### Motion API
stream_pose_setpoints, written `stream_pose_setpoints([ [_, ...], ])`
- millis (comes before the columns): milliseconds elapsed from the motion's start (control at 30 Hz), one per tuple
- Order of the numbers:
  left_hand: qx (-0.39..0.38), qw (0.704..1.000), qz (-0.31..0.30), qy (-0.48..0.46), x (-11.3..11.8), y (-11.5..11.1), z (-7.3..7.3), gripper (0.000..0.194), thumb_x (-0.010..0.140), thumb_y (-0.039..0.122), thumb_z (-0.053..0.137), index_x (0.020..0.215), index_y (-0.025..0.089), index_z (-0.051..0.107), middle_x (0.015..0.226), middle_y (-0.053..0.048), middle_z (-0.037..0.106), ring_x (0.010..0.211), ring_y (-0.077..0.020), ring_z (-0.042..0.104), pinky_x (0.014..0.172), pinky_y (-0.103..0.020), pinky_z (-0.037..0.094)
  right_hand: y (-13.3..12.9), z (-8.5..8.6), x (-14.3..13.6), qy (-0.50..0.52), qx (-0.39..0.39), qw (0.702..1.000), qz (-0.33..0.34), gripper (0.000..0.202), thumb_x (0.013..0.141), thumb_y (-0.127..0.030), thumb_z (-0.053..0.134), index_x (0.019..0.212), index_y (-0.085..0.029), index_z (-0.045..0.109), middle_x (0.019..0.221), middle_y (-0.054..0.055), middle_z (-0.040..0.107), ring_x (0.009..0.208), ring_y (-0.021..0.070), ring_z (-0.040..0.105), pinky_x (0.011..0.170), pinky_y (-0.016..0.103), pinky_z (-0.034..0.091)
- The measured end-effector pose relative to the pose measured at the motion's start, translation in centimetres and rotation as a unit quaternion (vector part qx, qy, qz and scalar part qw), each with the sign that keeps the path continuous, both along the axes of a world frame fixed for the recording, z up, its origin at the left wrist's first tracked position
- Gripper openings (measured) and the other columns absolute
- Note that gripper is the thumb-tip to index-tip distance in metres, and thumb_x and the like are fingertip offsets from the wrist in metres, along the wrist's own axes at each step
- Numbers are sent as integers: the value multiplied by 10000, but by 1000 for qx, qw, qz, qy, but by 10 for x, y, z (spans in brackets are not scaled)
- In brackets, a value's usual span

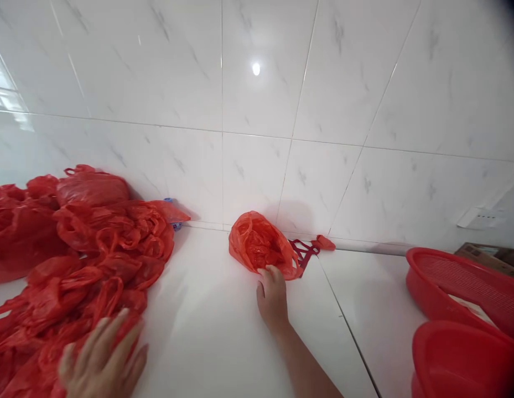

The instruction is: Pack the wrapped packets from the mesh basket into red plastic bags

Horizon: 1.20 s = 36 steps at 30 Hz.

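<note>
A heap of crumpled red plastic bags (128, 237) covers the left of the white surface. My left hand (105, 354) lies over the front of this heap, slightly blurred, with its fingers spread and nothing gripped. Against the wall, near the middle, stands a single red plastic bag (260, 243), its mouth facing me and more crumpled red plastic inside. At the front rim of that bag is my right hand (274, 296), its fingers curled over the edge and the thumb just outside.
Dark red straps (305, 251) and a small red scrap (323, 242) lie beside the bag. At right are a red mesh basket (422, 276), a red plastic basin (431, 345) and a cardboard box (484, 254). A white tiled wall (257, 166) bounds the back.
</note>
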<state>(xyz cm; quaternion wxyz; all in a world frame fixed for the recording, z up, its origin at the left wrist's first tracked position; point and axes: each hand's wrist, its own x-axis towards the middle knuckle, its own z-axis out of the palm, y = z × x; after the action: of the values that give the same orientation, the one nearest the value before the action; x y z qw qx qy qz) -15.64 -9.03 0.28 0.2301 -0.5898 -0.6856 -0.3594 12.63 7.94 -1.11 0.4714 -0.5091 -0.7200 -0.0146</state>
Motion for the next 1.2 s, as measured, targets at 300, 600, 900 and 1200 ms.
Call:
stream_pose_setpoints([
  [300, -125, 948, -261, 132, 52, 90, -25, 334, 820, 192, 502, 1140, 261, 568, 1394, -67, 440, 1214, -214, 480, 939, -337, 484, 57, 16, -22, 8, 55, 996, -75, 458, 854, -121, 405, 1303, -198, 450, 1304, 159, 435, 1214, 286, 395, 940, 482, 388],
  [600, -66, 944, -304, 109, 141, 181, -13, 522, 756, 113, 489, 1266, 227, 481, 1471, -76, 336, 1356, -299, 260, 1051, -497, 322, 81, 13, -13, 160, -27, 986, -24, 181, 906, -253, 371, 957, -179, 528, 1020, 102, 579, 945, 220, 544, 833, 374, 434],
  [900, -92, 969, -228, 22, 155, 241, -28, 523, 724, 202, 563, 1241, 182, 490, 1410, -153, 357, 1338, -341, 256, 1012, -491, 325, 79, 15, -8, 281, -40, 959, -22, 263, 921, -390, 319, 797, -203, 457, 777, 44, 568, 702, 181, 499, 659, 321, 405],
  [1200, -156, 962, -223, -3, 160, 256, -20, 595, 763, 361, 582, 1332, 294, 423, 1316, -117, 465, 1292, -349, 303, 977, -507, 303, 104, 11, 18, 652, -162, 733, 105, 310, 784, -431, 534, 1039, -257, 526, 1007, 37, 641, 874, 195, 618, 695, 355, 520],
])
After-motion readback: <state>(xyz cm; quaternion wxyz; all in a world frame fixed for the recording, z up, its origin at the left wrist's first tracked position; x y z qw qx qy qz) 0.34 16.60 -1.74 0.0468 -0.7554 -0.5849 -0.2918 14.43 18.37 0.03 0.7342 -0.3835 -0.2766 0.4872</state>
